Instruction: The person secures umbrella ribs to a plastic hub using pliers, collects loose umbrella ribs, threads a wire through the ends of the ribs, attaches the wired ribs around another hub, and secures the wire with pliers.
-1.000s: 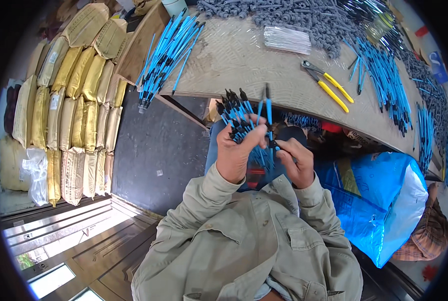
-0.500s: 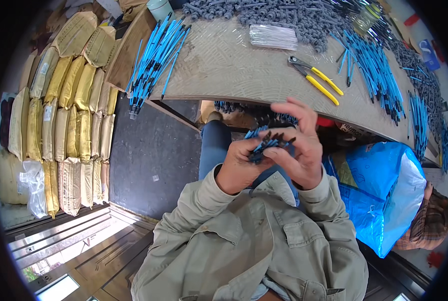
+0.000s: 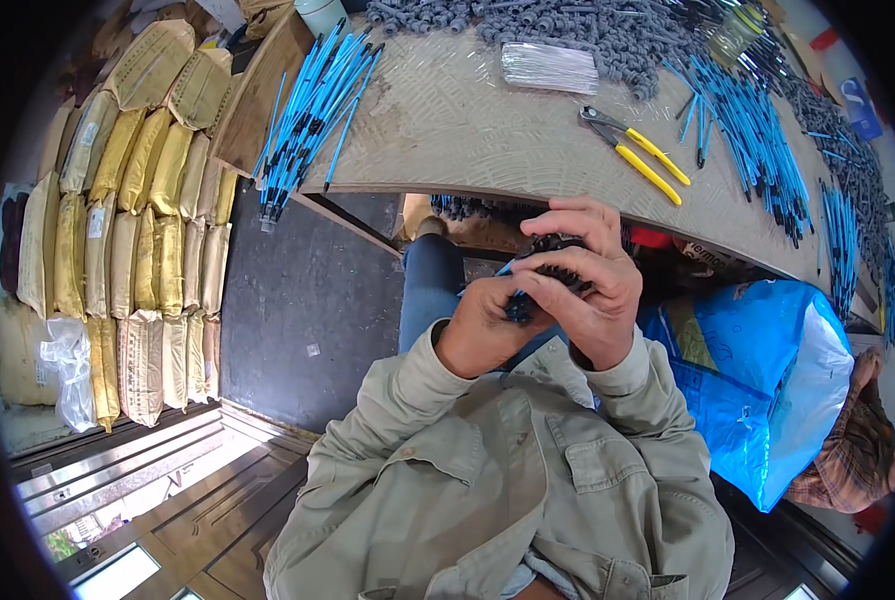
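Note:
A bundle of thin blue rods with black tips (image 3: 564,275) is held up in front of my chest. Around its lower side, my left hand (image 3: 489,325) is closed, thumb pressed along the rods. My right hand (image 3: 599,287) curls over the black ends, its thumb and fingers against them. Both hands are in contact with the bundle, and much of its length is hidden behind them. On the tabletop (image 3: 467,130) beyond lie yellow-handled pliers (image 3: 639,158).
More blue rods lie in a pile (image 3: 312,115) at the table's left and another (image 3: 752,140) at the right. Grey plastic fittings (image 3: 567,25) heap up at the back, near a bundle of silvery wires (image 3: 549,68). A blue bag (image 3: 732,370) stands at right; wrapped packages (image 3: 117,215) are stacked at left.
My right hand's raised fingers have come down and curled over the black tips. The bundle has turned so the tips gather closer together beneath that hand.

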